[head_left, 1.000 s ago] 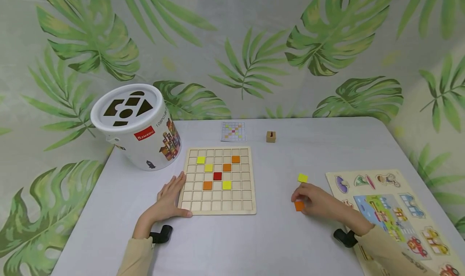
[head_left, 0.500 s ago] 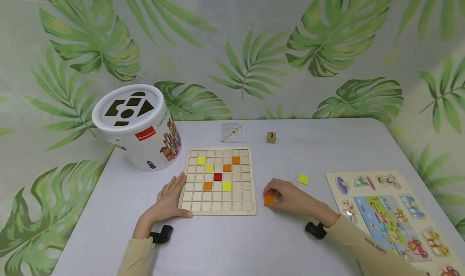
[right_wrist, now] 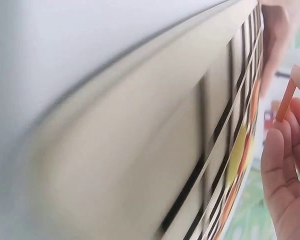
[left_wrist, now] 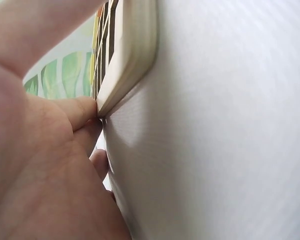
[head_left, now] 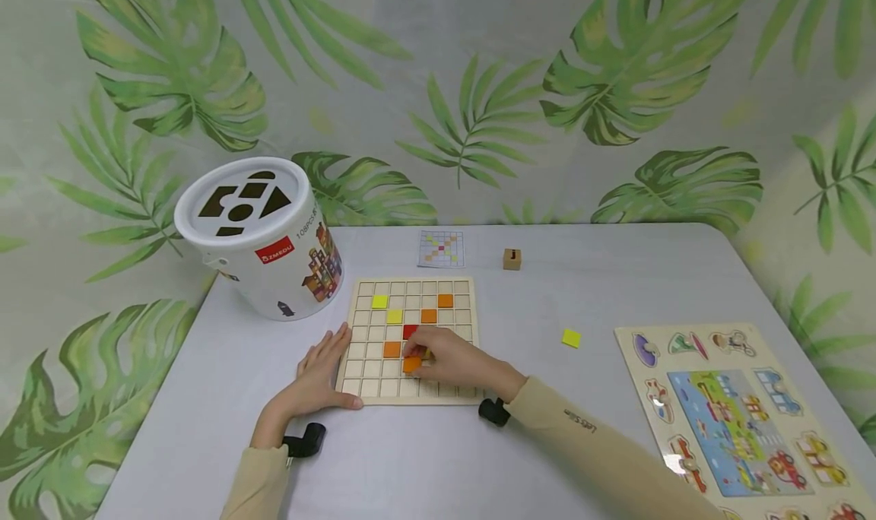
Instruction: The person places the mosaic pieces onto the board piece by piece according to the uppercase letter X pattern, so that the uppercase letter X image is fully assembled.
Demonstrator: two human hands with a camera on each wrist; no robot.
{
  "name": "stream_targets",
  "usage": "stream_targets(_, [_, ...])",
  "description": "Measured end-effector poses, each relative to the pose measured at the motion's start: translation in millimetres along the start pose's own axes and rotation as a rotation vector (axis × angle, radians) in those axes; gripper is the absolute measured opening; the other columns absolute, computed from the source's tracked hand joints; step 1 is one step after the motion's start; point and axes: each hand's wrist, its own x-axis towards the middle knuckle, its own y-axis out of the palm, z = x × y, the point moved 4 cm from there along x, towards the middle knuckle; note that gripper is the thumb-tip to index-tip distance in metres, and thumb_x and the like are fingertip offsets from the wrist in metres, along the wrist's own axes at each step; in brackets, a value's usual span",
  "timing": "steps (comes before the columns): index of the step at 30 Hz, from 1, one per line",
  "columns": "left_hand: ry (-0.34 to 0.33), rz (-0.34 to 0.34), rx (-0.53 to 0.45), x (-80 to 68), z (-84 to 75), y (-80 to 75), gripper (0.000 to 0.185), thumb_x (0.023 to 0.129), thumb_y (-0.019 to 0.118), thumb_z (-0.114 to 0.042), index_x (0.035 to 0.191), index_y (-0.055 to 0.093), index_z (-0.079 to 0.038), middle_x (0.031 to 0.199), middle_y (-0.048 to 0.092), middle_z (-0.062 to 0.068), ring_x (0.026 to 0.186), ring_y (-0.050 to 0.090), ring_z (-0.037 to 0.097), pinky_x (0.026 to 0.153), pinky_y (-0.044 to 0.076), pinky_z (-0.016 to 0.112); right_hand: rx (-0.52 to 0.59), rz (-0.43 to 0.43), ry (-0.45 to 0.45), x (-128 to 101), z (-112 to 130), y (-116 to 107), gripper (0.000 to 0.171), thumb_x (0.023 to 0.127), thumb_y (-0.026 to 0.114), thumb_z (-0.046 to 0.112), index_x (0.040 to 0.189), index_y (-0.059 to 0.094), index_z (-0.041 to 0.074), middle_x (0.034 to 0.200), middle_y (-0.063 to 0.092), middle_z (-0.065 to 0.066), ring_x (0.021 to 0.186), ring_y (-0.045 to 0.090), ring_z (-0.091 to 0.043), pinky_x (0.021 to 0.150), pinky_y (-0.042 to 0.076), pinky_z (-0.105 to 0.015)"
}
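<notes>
A grey desk (head_left: pixel 582 292) carried a white shape-sorter bucket (head_left: pixel 263 235) at the far left and a vehicle peg puzzle (head_left: pixel 735 410) at the right. Between them lay a wooden grid board (head_left: pixel 452 288) bearing yellow, orange and red tiles. The left hand (head_left: pixel 318 375) rested flat with fingers straight against the board's left edge. The right hand (head_left: pixel 448 360) pinched an orange tile (head_left: pixel 411 365) over the board's lower middle cells. A loose yellow tile (head_left: pixel 571 339) lay on the desk, well apart.
</notes>
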Motion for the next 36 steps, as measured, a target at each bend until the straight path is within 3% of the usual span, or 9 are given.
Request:
stream_targets(10, [0.027, -0.006, -0.011, -2.0, -0.4, -0.6, 0.121, 0.065, 0.085, -0.043, 0.152, 0.013, 0.0, 0.16, 0.003, 0.013, 0.143, -0.006, 0.037, 0.109, -0.006, 0.059, -0.084, 0.022, 0.005, 44.4, 14.0, 32.1, 0.014, 0.085, 0.073, 0.011, 0.098, 0.068, 0.008, 0.09, 0.058, 0.005, 0.081, 0.051, -0.007, 0.075, 0.044, -0.014])
stream_targets(21, [0.03, -0.007, -0.027, -2.7, -0.4, -0.7, 0.12, 0.066, 0.085, -0.042, 0.152, 0.013, -0.001, 0.16, 0.003, 0.012, 0.143, -0.006, 0.037, 0.108, -0.006, 0.06, -0.196, 0.049, 0.022, 56.2, 26.0, 42.7, 0.013, 0.083, 0.073, 0.008, 0.093, 0.067, 0.011, 0.087, 0.056, 0.005, 0.079, 0.048, -0.008, 0.072, 0.042, -0.014])
stream_targets(28, [0.025, -0.009, -0.018, 0.1, -0.6, 0.3, 0.122, 0.065, 0.086, -0.042, 0.153, 0.012, -0.002, 0.16, 0.003, 0.012, 0.143, -0.007, 0.036, 0.109, -0.007, 0.059, -0.051, -0.013, 0.044, 36.0, 14.4, 15.2, 0.015, 0.086, 0.069, 0.007, 0.101, 0.068, 0.007, 0.095, 0.062, 0.001, 0.086, 0.054, -0.013, 0.078, 0.045, -0.019])
stream_targets(32, [0.005, -0.012, -0.005, 0.5, 0.2, 0.5, 0.124, 0.063, 0.087, -0.042, 0.153, 0.012, -0.002, 0.16, 0.003, 0.012, 0.143, -0.007, 0.036, 0.11, -0.007, 0.058, 0.036, -0.077, 0.081, 7.9, -8.0, -16.0, 0.014, 0.086, 0.068, 0.005, 0.1, 0.067, 0.003, 0.094, 0.063, -0.002, 0.086, 0.056, -0.016, 0.076, 0.048, -0.025])
stream_targets(36, [-0.01, -0.014, -0.006, -0.1, 0.8, 0.9, 0.124, 0.063, 0.087, -0.04, 0.153, 0.012, -0.002, 0.16, 0.003, 0.012, 0.143, -0.007, 0.035, 0.11, -0.007, 0.058, 0.05, -0.157, 0.125, -30.1, -40.2, -47.3, 0.013, 0.086, 0.069, 0.003, 0.098, 0.067, 0.002, 0.089, 0.061, 0.0, 0.081, 0.054, -0.015, 0.071, 0.05, -0.027])
